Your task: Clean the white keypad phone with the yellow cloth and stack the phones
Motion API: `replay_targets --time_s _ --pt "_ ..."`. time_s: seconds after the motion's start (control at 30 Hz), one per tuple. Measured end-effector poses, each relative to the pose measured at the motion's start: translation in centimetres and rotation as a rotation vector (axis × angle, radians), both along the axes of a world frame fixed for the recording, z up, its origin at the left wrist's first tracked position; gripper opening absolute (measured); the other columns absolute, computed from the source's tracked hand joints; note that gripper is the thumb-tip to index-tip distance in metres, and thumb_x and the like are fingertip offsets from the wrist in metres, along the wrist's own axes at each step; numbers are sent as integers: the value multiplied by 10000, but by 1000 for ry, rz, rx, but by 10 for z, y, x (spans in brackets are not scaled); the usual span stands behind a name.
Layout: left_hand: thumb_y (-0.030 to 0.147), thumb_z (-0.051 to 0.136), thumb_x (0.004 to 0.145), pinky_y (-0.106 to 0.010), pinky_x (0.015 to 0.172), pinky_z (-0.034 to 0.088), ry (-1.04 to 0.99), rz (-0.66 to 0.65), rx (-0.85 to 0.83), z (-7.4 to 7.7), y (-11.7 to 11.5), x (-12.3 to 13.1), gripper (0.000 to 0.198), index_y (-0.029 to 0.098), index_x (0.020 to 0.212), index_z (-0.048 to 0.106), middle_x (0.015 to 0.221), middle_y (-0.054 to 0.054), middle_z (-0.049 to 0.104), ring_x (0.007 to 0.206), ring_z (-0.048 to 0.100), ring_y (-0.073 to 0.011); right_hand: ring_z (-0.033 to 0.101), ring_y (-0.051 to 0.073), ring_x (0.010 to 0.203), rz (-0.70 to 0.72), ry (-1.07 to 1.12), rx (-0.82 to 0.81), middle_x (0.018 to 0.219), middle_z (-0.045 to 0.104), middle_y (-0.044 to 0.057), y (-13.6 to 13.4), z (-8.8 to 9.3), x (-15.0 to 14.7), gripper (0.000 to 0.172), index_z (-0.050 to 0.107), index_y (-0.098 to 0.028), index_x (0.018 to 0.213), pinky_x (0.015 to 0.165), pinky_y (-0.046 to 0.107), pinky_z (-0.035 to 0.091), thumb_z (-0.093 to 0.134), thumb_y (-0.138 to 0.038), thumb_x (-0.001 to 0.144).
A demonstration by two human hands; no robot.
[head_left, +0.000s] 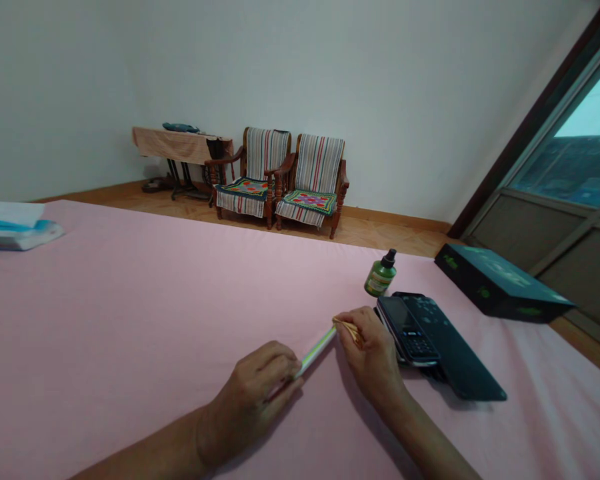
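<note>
Between my two hands lies a slim, flat white strip-like thing (318, 349) with a bright green stripe, seen nearly edge-on; its exact kind does not show. My left hand (257, 387) pinches its near end between thumb and fingers. At its far end, my right hand (370, 350) is closed on a small crumpled yellowish-brown cloth (353, 331), which touches the strip's tip. Right beside my right hand, a keypad mobile phone (411, 337) rests partly on a dark flat case (455, 353).
The pink-covered surface (155, 300) holds a green spray bottle (380, 275) behind the phone and a large black box (500, 283) at the right. A white and blue packet (20, 230) lies far left. Beyond stand two wooden chairs (267, 150) and a cloth-covered table (167, 141).
</note>
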State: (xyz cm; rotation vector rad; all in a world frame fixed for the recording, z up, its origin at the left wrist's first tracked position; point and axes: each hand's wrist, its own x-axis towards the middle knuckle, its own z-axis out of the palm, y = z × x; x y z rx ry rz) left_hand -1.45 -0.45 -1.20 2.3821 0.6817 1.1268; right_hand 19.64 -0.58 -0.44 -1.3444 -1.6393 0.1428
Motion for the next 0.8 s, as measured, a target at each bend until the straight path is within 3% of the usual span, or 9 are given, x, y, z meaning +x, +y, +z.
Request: replay_targets --time_s 0.1,0.33,0.57,0.7,0.8 --pt "60 558 831 -234 631 491 -15 3 4 0 0 1 121 176 857 580 825 -52 608 722 588 -145 555 178 770 27 29 -1 832 543 50 -7 -2 -10 142 627 -165 890 680 296 463 502 -98 879" --pt "85 502 886 -247 658 491 -1 -18 -42 3 1 -2 114 172 880 575 812 -51 595 726 566 -146 548 165 806 257 87 -88 868 552 41 -35 -3 -48 223 607 -196 949 686 275 456 453 -50 880" --pt "82 535 861 -243 612 476 24 25 2 2 9 -6 91 168 854 560 761 -32 581 690 556 -144 557 188 771 -56 132 9 807 580 45 -6 -3 -14 103 620 -180 856 692 310 461 521 -171 884" --pt "81 550 863 -248 637 495 27 40 29 1 10 -6 163 172 994 586 790 -37 612 709 581 -147 576 189 739 -132 239 -57 784 617 54 7 -11 -4 176 653 -158 830 665 306 472 537 -279 883" --pt "85 560 857 -238 633 508 7 39 64 1 10 -6 153 172 977 599 802 -45 624 714 601 -148 598 194 734 -177 282 -112 795 646 69 10 -20 -2 206 677 -141 845 651 303 483 523 -275 869"
